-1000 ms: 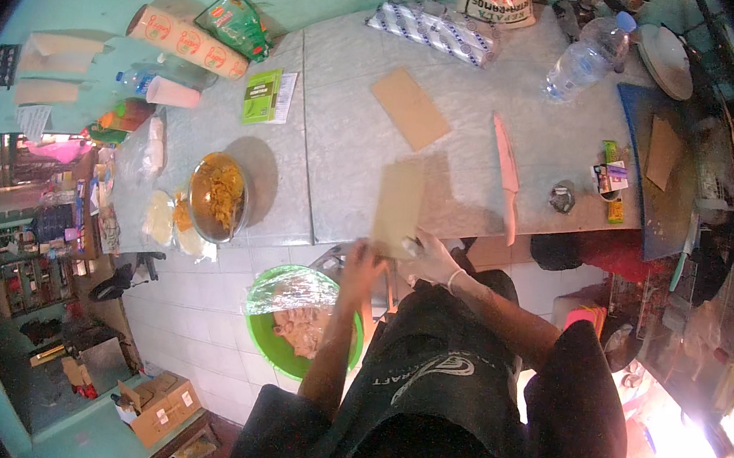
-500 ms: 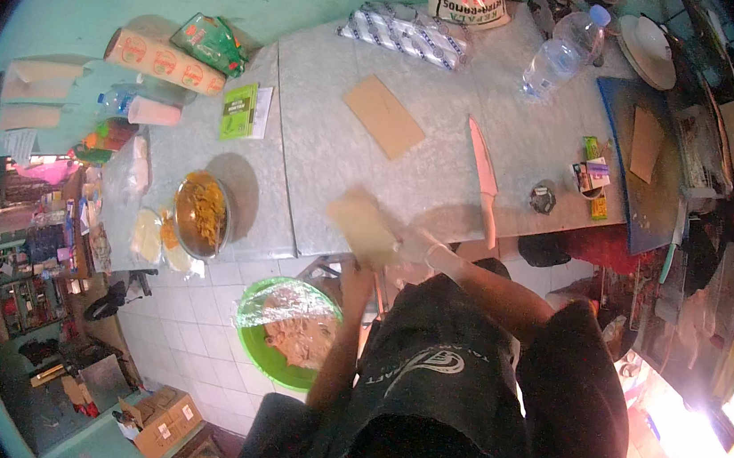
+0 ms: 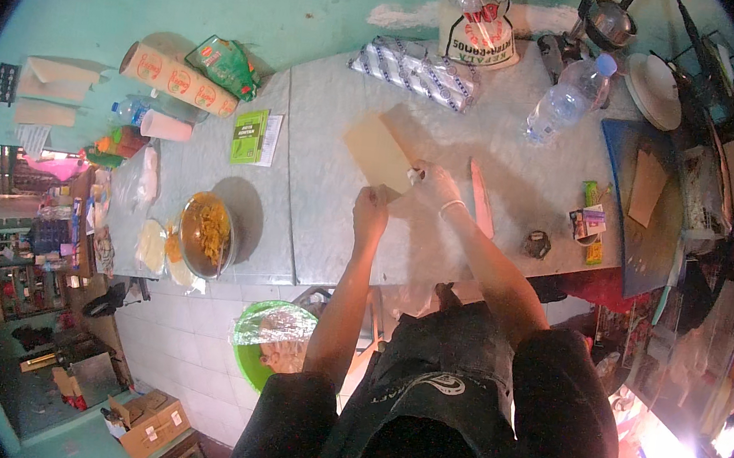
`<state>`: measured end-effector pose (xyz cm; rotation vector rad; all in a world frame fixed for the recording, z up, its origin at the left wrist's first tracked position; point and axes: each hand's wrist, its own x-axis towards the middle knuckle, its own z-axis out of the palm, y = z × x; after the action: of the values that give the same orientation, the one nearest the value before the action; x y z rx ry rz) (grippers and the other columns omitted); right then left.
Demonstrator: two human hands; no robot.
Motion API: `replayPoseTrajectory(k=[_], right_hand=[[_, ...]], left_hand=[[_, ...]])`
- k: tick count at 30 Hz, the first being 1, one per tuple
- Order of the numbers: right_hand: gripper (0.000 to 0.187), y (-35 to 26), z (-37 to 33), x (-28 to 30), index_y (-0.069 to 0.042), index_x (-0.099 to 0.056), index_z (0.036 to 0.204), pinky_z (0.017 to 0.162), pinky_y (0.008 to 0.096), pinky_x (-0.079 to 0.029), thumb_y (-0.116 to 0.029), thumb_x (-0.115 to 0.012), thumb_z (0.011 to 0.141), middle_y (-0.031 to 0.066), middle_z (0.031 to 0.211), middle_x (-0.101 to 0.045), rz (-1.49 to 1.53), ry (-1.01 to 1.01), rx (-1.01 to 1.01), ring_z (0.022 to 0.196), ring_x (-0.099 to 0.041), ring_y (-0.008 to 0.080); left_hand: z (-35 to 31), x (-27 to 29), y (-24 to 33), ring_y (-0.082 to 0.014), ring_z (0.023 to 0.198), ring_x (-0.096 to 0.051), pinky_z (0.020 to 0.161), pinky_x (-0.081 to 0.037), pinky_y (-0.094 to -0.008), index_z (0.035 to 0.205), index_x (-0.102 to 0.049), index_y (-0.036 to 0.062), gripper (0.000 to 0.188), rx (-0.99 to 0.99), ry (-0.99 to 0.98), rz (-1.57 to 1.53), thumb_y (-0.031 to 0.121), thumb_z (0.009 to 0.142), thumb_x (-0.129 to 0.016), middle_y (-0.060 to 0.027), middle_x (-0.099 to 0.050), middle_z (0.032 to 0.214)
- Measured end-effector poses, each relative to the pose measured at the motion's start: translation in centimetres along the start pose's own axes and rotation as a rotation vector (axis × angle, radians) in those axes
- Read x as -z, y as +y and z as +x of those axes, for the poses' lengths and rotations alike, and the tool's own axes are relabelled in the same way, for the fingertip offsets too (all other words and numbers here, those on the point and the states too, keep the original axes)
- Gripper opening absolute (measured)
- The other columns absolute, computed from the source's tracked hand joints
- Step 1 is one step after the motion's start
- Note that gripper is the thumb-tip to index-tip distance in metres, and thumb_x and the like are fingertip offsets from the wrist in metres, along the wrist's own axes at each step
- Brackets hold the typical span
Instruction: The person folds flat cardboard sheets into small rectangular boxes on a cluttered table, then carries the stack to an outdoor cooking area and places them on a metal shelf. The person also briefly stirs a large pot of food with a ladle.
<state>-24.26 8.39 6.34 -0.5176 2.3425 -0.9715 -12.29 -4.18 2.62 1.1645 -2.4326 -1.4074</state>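
A rectangular sheet of brown paper (image 3: 379, 145), slightly blurred, is held above the grey table at its near edge. My left hand (image 3: 372, 205) is closed on its near left corner. My right hand (image 3: 436, 188), with a pale band at the wrist, pinches its right corner; a small whitish spot shows at those fingertips, too small to name. The brown sheet that lay on the table before is hidden or merges with the held one. Just right of my right hand lies a pink knife (image 3: 479, 192), its handle hidden behind my forearm.
A metal bowl of orange-yellow food (image 3: 208, 232) stands at the table's left. Below the edge sits a green basin (image 3: 249, 342) partly under clear plastic. A water bottle (image 3: 569, 98), a patterned plastic roll (image 3: 415, 71), an ashtray (image 3: 536, 243) and a blue board (image 3: 624, 167) lie around.
Both hands have moved forward over the table, carrying the paper away from my body toward where the other sheet lay. The head view has shifted, so the wall shows more.
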Motion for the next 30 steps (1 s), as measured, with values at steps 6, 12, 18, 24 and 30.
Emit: replayPoseTrajectory(k=[6, 12, 18, 24, 30], right_hand=[[0.044, 1.6, 3.0, 0.5, -0.008, -0.058, 0.125, 0.094, 0.0488, -0.048, -0.032, -0.062, 0.088, 0.0183, 0.125, -0.057, -0.442, 0.148, -0.031, 0.116, -0.054, 0.0392], [0.054, 2.2, 5.4, -5.2, -0.003, -0.051, 0.129, 0.099, 0.0523, -0.041, -0.037, -0.060, 0.088, 0.0190, 0.128, -0.053, -0.337, 0.159, -0.089, 0.121, -0.048, 0.0401], [0.058, -0.2, 6.2, -6.4, 0.001, -0.046, 0.133, 0.106, 0.0523, -0.029, -0.030, -0.060, 0.086, 0.0223, 0.136, -0.048, -0.115, 0.146, -0.421, 0.128, -0.040, 0.0407], [0.069, -3.3, 4.5, -5.8, 0.000, -0.033, 0.142, 0.108, 0.0522, -0.027, -0.023, -0.061, 0.084, 0.0237, 0.139, -0.044, -0.086, 0.057, -0.365, 0.130, -0.038, 0.0423], [0.070, -0.3, 4.6, -5.1, -0.006, -0.028, 0.145, 0.109, 0.0520, -0.030, -0.024, -0.062, 0.087, 0.0207, 0.146, -0.039, 0.071, 0.127, -0.338, 0.132, -0.038, 0.0436]], left_hand=[[3.1, -2.0, -4.4, -0.0489, 0.120, -0.046, 0.098, -0.043, -0.0513, 0.131, -0.040, -0.0121, 0.061, 0.043, 0.183, 0.058, 0.030, 0.091, -0.059, -0.0346, -0.036, 0.140], [5.3, -5.0, -2.3, -0.0454, 0.124, -0.048, 0.097, -0.044, -0.0486, 0.136, -0.033, -0.0167, 0.062, 0.090, 0.099, 0.015, 0.020, 0.090, -0.053, -0.0368, -0.041, 0.136], [8.2, -3.1, -1.8, -0.0291, 0.094, -0.060, 0.076, -0.049, -0.0418, 0.120, -0.050, -0.0091, 0.044, 0.409, -0.183, -0.429, 0.018, 0.085, -0.053, -0.0236, -0.060, 0.108], [9.5, -3.2, -8.0, -0.0229, 0.089, -0.058, 0.072, -0.050, -0.0394, 0.112, -0.052, -0.0037, 0.033, 0.268, 0.077, -0.209, 0.018, 0.088, -0.057, -0.0142, -0.059, 0.103], [4.4, -3.1, 1.7, -0.0204, 0.098, -0.054, 0.086, -0.045, -0.0332, 0.118, -0.044, -0.0024, 0.031, 0.001, 0.075, -0.359, 0.011, 0.093, -0.057, -0.0131, -0.055, 0.108]])
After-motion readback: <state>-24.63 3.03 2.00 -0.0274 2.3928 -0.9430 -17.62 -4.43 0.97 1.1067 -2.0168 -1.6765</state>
